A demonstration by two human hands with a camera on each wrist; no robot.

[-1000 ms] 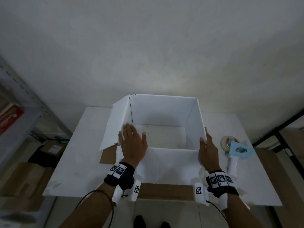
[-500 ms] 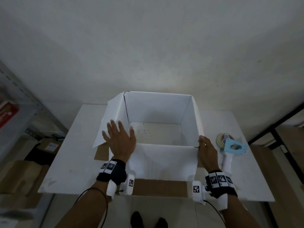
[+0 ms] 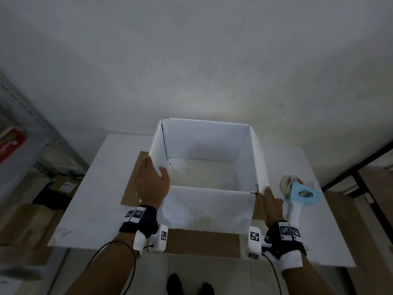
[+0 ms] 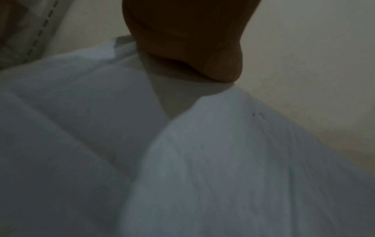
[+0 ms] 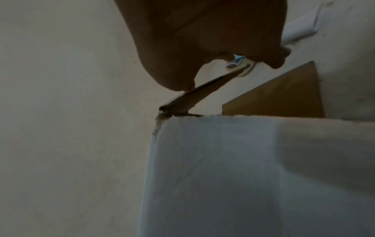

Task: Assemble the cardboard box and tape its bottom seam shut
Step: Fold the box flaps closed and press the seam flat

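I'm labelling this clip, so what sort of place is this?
Probably a storeroom or packing area: a metal shelf rack, brown cartons on the floor beside the white table, and a tape dispenser.

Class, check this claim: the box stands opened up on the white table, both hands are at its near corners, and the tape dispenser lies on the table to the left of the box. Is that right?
Not quite. The tape dispenser lies to the right of the box, beside the right hand, as the head view shows. The rest holds: the box stands opened up on the white table, with the left hand and the right hand at its near corners.
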